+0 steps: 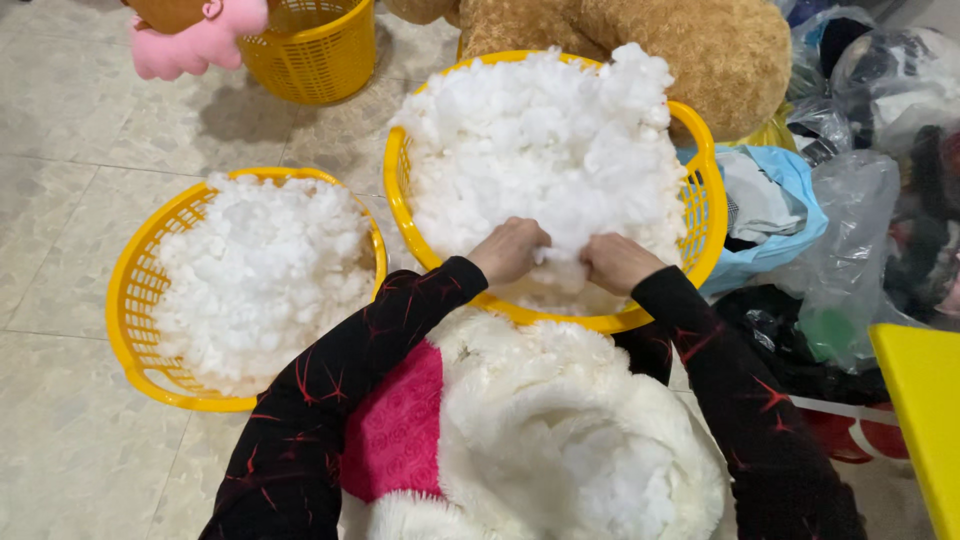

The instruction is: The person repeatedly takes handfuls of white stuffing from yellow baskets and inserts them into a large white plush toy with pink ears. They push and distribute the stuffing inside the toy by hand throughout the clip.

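Both hands, left hand (510, 250) and right hand (618, 262), are clutching white stuffing (545, 150) in the yellow basket (705, 215); loose tufts are risking spilling beyond the basket's near rim onto the white plush shell (560, 430).

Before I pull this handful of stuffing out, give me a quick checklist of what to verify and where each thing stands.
1. Left hand gripping white stuffing: ok, fingers closed in the fibre.
2. Right hand gripping the same clump: ok.
3. Yellow basket under the hands well supplied: ok, heaped above the rim.
4. White plush shell on the lap with its opening facing up: ok.
5. Second yellow basket within reach at the left: ok, also full.
6. Clump free of the rest of the pile: cannot tell.
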